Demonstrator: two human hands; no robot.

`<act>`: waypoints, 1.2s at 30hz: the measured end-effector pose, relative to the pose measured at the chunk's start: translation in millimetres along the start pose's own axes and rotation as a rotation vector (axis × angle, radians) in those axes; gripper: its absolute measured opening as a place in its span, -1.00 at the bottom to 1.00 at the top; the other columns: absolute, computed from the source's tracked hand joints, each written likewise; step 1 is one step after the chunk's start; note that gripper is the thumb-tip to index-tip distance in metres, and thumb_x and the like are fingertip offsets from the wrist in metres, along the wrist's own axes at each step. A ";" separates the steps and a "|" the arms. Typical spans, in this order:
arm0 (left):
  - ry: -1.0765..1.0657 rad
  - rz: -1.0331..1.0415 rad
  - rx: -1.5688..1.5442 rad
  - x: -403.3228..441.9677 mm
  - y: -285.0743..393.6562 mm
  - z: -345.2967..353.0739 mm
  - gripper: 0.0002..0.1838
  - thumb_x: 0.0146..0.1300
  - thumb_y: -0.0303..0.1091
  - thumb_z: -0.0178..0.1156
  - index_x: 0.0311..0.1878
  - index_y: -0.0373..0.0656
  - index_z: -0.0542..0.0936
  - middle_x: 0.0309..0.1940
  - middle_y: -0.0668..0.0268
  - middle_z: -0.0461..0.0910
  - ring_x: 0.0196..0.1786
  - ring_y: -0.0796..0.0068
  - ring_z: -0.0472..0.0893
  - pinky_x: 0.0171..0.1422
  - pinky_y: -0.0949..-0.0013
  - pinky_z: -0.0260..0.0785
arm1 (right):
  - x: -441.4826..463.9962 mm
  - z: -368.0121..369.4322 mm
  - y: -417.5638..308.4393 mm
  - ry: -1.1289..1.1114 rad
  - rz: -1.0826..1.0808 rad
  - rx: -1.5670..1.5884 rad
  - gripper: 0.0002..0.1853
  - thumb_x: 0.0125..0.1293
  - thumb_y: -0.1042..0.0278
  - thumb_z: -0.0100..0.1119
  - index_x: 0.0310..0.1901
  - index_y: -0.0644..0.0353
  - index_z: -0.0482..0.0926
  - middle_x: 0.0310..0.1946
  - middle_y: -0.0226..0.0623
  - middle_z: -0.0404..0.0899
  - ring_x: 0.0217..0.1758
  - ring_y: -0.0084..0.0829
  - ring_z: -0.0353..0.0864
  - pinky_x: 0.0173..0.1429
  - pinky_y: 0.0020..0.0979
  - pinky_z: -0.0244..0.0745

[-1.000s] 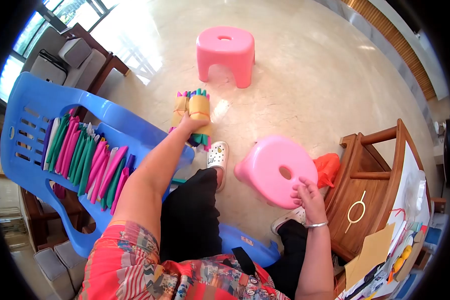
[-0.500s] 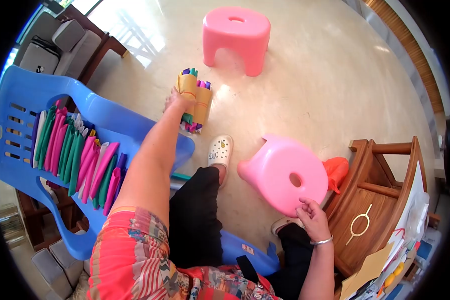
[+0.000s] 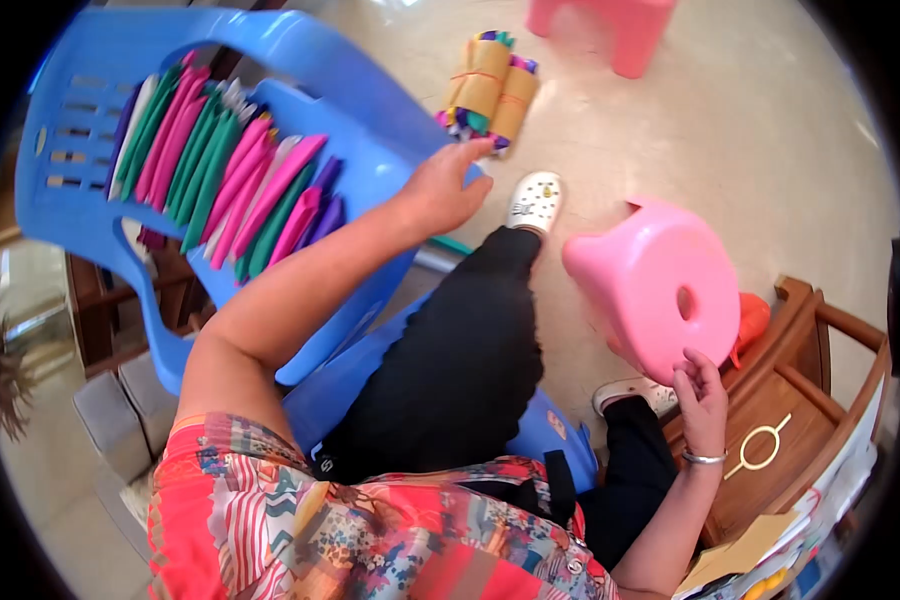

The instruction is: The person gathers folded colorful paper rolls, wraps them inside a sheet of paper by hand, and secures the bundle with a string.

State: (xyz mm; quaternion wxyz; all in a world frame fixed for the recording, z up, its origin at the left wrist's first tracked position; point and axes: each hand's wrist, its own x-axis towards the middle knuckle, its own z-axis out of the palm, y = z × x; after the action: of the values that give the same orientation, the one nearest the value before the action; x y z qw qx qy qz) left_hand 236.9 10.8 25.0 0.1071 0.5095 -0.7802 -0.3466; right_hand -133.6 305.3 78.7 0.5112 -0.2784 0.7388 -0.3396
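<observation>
My left hand (image 3: 448,190) is stretched out over the front of the blue plastic chair (image 3: 335,62), empty, with thumb and index finger apart. Just beyond its fingertips, bundles of folded coloured pieces wrapped in brown paper (image 3: 482,92) with thin red bands rest on the floor. Rows of pink, green, white and purple folded pieces (image 3: 205,150) lie on the chair, left of my left arm. My right hand (image 3: 702,405) is at the near edge of a pink plastic stool (image 3: 660,290). Its fingers are loosely bent and apart with nothing visible in them; whether they touch the stool is unclear.
Another pink stool (image 3: 620,30) stands at the top. Wooden furniture (image 3: 770,420) with a ring-shaped fitting is at my right, with papers (image 3: 740,550) beside it. A red plastic bag (image 3: 755,320) lies behind the near stool. My white clog (image 3: 536,200) is close to the bundles.
My left hand has let go of the brown-wrapped bundles and drawn back towards me; they now rest on the floor. The view has shifted, while my right hand stays by the stool.
</observation>
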 end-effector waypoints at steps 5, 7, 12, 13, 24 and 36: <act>-0.091 -0.162 -0.322 -91.2 4.0 -54.9 -0.56 0.49 -0.42 0.00 0.40 -0.23 0.43 0.10 0.19 0.58 0.08 0.45 0.57 0.23 0.35 0.43 | -12.4 0.3 9.6 0.041 -0.005 -0.167 -0.59 0.43 0.44 0.24 0.27 0.30 0.50 -0.02 -0.32 0.59 -0.01 -0.57 0.56 0.17 -0.50 0.48; -0.045 -0.179 -0.340 -111.9 -7.2 -72.7 -0.57 0.50 -0.45 -0.04 0.40 -0.23 0.44 0.09 0.20 0.58 0.07 0.45 0.57 0.24 0.35 0.43 | -29.3 -0.4 -1.8 0.045 -0.010 -0.241 -0.60 0.43 0.45 0.23 0.26 0.30 0.50 -0.03 -0.33 0.60 -0.01 -0.57 0.57 0.16 -0.49 0.49; -0.033 -0.220 -0.395 -140.2 -23.6 -101.6 -0.61 0.51 -0.50 -0.09 0.32 -0.27 0.49 0.04 0.23 0.59 0.03 0.46 0.59 0.21 0.36 0.44 | -77.2 -23.3 -10.2 0.152 -0.045 -0.417 -0.66 0.44 0.47 0.21 0.21 0.31 0.54 -0.06 -0.35 0.62 -0.02 -0.55 0.58 0.13 -0.48 0.50; -0.033 -0.207 -0.411 -145.2 -25.8 -100.9 -0.63 0.50 -0.48 -0.08 0.28 -0.26 0.52 0.00 0.20 0.61 0.01 0.40 0.61 0.18 0.33 0.46 | -88.5 -29.3 -12.6 0.192 -0.055 -0.463 -0.68 0.45 0.47 0.21 0.18 0.32 0.56 -0.06 -0.34 0.62 -0.01 -0.54 0.59 0.13 -0.48 0.50; -0.546 -0.373 -0.666 -224.8 5.0 -111.0 -0.62 0.49 -0.26 0.18 0.25 -0.26 0.57 0.00 0.32 0.65 0.07 0.58 0.57 0.20 0.41 0.44 | -276.1 -37.4 52.5 0.816 -0.186 -0.354 -0.81 0.52 0.34 0.15 -0.24 0.27 0.57 -0.32 -0.41 0.58 -0.25 -0.59 0.49 -0.07 -0.53 0.46; -0.377 -0.040 0.347 -272.4 83.9 -123.3 -0.64 0.36 -0.47 0.09 0.19 -0.32 0.54 0.09 -0.06 0.57 0.14 -0.15 0.56 0.25 0.09 0.44 | -463.9 76.8 152.2 0.967 0.526 -0.047 -0.75 0.54 0.25 0.05 -0.10 0.28 0.60 -0.26 -0.44 0.59 -0.18 -0.58 0.50 -0.01 -0.51 0.44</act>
State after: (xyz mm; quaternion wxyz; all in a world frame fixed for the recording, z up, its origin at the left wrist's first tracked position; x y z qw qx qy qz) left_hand 365.2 214.6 221.0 -0.1361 0.4620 -0.8240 -0.2983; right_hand 78.7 734.1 202.8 0.1748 0.0922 0.9415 -0.2729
